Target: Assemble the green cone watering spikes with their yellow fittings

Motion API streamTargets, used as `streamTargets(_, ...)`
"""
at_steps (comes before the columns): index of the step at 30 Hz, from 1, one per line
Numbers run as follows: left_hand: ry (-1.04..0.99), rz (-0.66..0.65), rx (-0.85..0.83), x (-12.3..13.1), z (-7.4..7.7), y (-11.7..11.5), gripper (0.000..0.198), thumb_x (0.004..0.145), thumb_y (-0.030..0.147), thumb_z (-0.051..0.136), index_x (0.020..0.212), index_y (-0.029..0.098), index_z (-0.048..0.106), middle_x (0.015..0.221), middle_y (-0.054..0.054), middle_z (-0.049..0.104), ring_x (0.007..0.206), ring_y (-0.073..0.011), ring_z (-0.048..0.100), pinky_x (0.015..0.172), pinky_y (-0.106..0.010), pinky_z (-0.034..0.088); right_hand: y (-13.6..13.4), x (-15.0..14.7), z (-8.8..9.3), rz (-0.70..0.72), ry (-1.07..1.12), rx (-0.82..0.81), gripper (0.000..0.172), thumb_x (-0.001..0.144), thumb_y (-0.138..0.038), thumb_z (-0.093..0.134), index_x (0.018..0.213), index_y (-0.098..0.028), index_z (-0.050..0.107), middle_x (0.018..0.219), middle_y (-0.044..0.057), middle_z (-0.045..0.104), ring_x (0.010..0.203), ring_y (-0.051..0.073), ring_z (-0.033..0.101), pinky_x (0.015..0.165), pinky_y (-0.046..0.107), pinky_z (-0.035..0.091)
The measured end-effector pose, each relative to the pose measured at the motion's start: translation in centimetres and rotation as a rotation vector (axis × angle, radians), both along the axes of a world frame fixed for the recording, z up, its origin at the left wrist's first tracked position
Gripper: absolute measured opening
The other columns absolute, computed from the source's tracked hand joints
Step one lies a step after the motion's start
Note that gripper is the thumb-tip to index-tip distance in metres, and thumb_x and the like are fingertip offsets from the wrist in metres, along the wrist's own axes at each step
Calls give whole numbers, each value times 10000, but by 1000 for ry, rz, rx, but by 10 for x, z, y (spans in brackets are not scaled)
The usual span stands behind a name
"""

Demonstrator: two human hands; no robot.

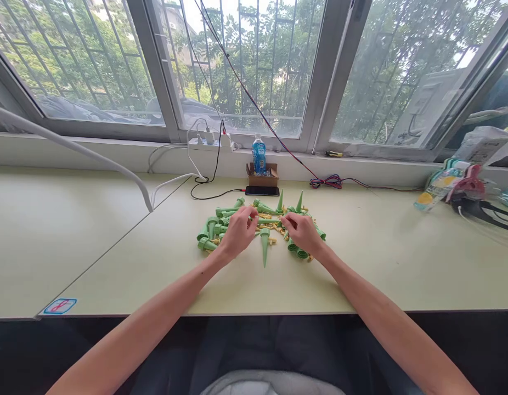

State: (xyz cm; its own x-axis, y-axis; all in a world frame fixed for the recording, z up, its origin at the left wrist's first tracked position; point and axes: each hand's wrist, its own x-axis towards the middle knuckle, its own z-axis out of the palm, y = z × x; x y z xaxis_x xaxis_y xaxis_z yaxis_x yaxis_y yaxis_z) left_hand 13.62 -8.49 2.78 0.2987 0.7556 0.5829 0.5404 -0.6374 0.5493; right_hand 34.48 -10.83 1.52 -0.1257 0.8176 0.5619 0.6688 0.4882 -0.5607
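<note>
Above a pile of green plastic spikes (212, 226) and small yellow valves (272, 226) both hands work close together, a short gap between them. My left hand (241, 229) is closed, thumb and fingers brought together; what they pinch is too small to make out. My right hand (302, 231) is also closed in a pinch at the pile's right side, its fingertips by a small yellowish bit I cannot identify. A green spike lies crosswise between the fingertips. Nearer me, one spike (265, 247) points toward the table edge with a yellow valve at its side. Two others stand upright behind.
Behind the pile lie a black phone (262, 191) and a small cardboard box (269, 176) with a blue-labelled bottle (259, 154). A power strip (210, 144) sits on the sill. Coiled cable (326, 181) lies right of the box; bagged items (443, 184) stand far right.
</note>
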Motion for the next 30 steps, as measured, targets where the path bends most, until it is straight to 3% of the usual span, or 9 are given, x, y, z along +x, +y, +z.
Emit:
streamTargets(5, 36, 29, 8, -3, -1, 2, 108, 885, 173, 485, 815, 172, 568, 817, -34, 585, 635, -135, 510, 621, -272, 423, 4, 7, -2, -42, -28, 14, 338, 945, -356, 452, 649, -194, 459, 531, -41, 412, 513, 112, 359, 539, 232, 298)
streamTargets(11, 60, -43, -24, 1, -2, -1, 159, 894, 224, 502, 816, 163, 626, 808, -32, 619, 626, -133, 521, 645, -277, 434, 4, 5, -3, -44, -55, 19, 318, 943, -330, 451, 657, -193, 483, 534, -35, 450, 503, 113, 379, 537, 230, 311)
streamTargets(15, 143, -136, -87, 3, -5, -3, 181, 891, 291, 538, 862, 170, 670, 852, -34, 665, 594, -128, 504, 667, -294, 440, 2, 3, -2, 4, -56, 0, 230, 922, -290, 487, 722, -189, 537, 570, -30, 521, 508, 112, 431, 555, 229, 343)
streamTargets(20, 220, -182, -140, 5, -6, -5, 142, 866, 233, 553, 912, 175, 675, 869, -35, 694, 651, -155, 531, 693, -303, 434, 1, 1, -3, 77, -86, 11, 87, 886, -224, 533, 840, -193, 600, 632, -20, 591, 552, 124, 494, 609, 241, 398)
streamTargets(25, 183, -155, -188, 5, -3, -6, 152, 880, 241, 500, 841, 175, 632, 747, -19, 651, 631, -160, 517, 659, -300, 420, 1, 0, -4, 208, -98, 44, 144, 871, -154, 538, 966, -193, 639, 815, 30, 672, 721, 151, 599, 707, 268, 459)
streamTargets(30, 43, -112, -276, 5, 1, -7, 194, 898, 302, 467, 821, 183, 599, 767, -19, 652, 543, -131, 484, 584, -283, 411, -2, -2, -3, 275, -86, 59, 202, 839, -158, 607, 1035, -194, 639, 887, 43, 667, 765, 155, 607, 744, 294, 490)
